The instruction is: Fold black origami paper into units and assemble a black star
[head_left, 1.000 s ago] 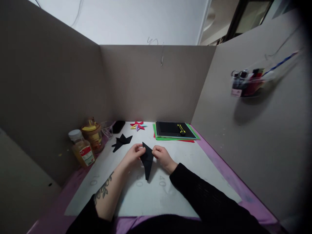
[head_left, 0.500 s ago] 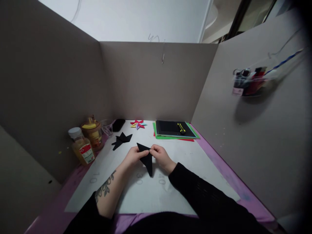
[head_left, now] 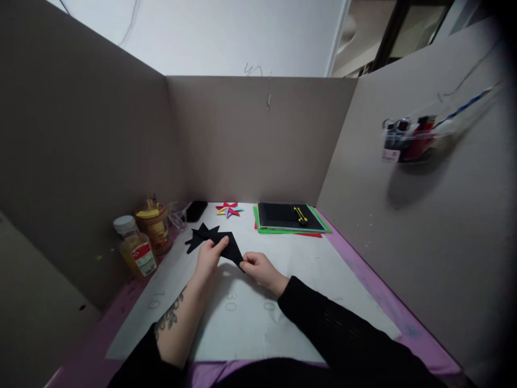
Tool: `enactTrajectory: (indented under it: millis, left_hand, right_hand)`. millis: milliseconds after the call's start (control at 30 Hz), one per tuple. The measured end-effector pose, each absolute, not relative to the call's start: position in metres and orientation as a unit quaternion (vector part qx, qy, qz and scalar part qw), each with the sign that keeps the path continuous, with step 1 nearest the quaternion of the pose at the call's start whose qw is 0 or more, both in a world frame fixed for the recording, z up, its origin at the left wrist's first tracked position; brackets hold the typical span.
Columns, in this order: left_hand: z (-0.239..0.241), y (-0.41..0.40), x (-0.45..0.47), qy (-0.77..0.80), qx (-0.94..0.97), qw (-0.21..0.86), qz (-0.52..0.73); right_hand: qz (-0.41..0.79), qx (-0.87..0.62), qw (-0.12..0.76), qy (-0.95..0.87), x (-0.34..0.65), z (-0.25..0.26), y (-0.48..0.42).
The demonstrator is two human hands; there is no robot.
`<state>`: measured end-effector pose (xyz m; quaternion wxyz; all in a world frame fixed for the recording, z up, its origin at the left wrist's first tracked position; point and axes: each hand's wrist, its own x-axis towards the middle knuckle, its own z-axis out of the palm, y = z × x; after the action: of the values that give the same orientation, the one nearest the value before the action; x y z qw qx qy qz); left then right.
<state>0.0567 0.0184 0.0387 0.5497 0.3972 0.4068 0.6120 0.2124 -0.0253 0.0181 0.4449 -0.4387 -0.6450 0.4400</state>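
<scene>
Your left hand (head_left: 209, 256) was clamped on the folded black paper (head_left: 231, 250), thumb on top, while your right hand (head_left: 260, 270) pinched its narrow end. The piece hung between the two grips, over the white sheet (head_left: 307, 312). A hard pull from the right pinch could, I judged, have bent or torn that thin end, and a loose left thumb could have let the layers spread. Drifting farther past the left grip risked nudging the black pointed shape (head_left: 196, 241) just beyond it; the two overlapped in view, and I couldn't tell whether they touched. The long axis ran aslant, tip toward you and your right, broader part away beyond your left thumb.
</scene>
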Motion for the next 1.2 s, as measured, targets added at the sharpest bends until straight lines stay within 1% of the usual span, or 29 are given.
enactTrajectory:
  millis: [133, 333, 533, 667, 767, 933, 1100, 1200]
  left_hand:
    - [0.037, 0.023, 0.056, 0.394, 0.354, 0.577, 0.621]
    - [0.037, 0.02, 0.058, 0.415, 0.353, 0.623, 0.561]
    - [0.034, 0.019, 0.06, 0.426, 0.378, 0.61, 0.551]
    - [0.032, 0.015, 0.065, 0.411, 0.394, 0.621, 0.54]
    - [0.03, 0.014, 0.067, 0.398, 0.391, 0.621, 0.551]
    - [0.027, 0.019, 0.066, 0.428, 0.346, 0.589, 0.591]
    - [0.033, 0.022, 0.06, 0.432, 0.317, 0.57, 0.623]
    - [0.044, 0.028, 0.047, 0.449, 0.253, 0.543, 0.663]
  right_hand:
    - [0.423, -0.445, 0.456, -0.644, 0.212, 0.017, -0.025]
    - [0.384, -0.456, 0.476, -0.647, 0.215, 0.014, -0.023]
    - [0.427, -0.444, 0.48, -0.624, 0.216, 0.014, -0.021]
    - [0.447, -0.432, 0.473, -0.625, 0.214, 0.013, -0.022]
    - [0.45, -0.441, 0.466, -0.621, 0.212, 0.013, -0.023]
    - [0.472, -0.462, 0.458, -0.595, 0.211, 0.015, -0.023]
    - [0.443, -0.472, 0.463, -0.606, 0.212, 0.018, -0.024]
    - [0.425, -0.464, 0.477, -0.613, 0.216, 0.015, -0.024]
